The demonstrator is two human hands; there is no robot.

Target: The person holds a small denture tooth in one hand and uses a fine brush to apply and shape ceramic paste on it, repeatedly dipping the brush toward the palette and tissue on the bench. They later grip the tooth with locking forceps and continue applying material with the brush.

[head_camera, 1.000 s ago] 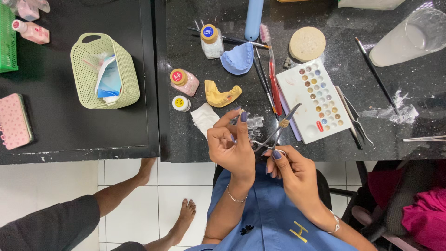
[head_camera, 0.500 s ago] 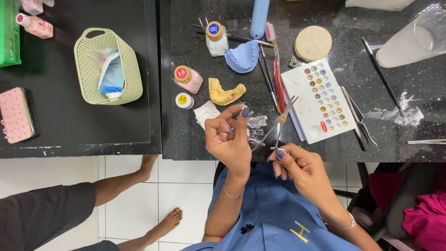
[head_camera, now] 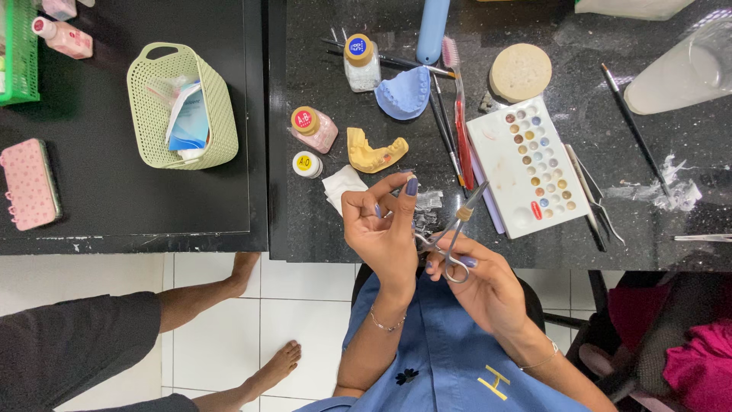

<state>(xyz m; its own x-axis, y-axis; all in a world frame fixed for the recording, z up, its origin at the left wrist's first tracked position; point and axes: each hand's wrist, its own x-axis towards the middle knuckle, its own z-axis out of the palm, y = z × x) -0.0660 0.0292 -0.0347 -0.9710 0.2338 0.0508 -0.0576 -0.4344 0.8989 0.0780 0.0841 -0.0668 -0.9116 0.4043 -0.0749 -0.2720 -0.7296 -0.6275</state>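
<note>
My right hand (head_camera: pixel 479 281) grips metal scissor-handled forceps (head_camera: pixel 455 231), fingers through the ring handles, the tip pointing up and right towards the white palette (head_camera: pixel 497 164). My left hand (head_camera: pixel 379 227) is raised beside the forceps, thumb and fingers pinched together on something too small to make out. Both hands hover over the near edge of the black speckled counter (head_camera: pixel 610 221). Just beyond the left hand lie a yellow jaw cast (head_camera: pixel 372 152) and a white tissue (head_camera: pixel 341 185).
On the counter: a blue jaw mould (head_camera: pixel 403 92), small capped bottles (head_camera: pixel 313 128), a toothbrush (head_camera: pixel 460 122), brushes, a round stone disc (head_camera: pixel 520 71), a clear cup (head_camera: pixel 679 72). A green basket (head_camera: pixel 181 107) and pink case (head_camera: pixel 27 185) sit on the left table. Another person's legs (head_camera: pixel 229 305) rest below left.
The forceps have swung from lying nearly level between my hands to pointing up and right. My left hand's fingers have closed into a tighter pinch.
</note>
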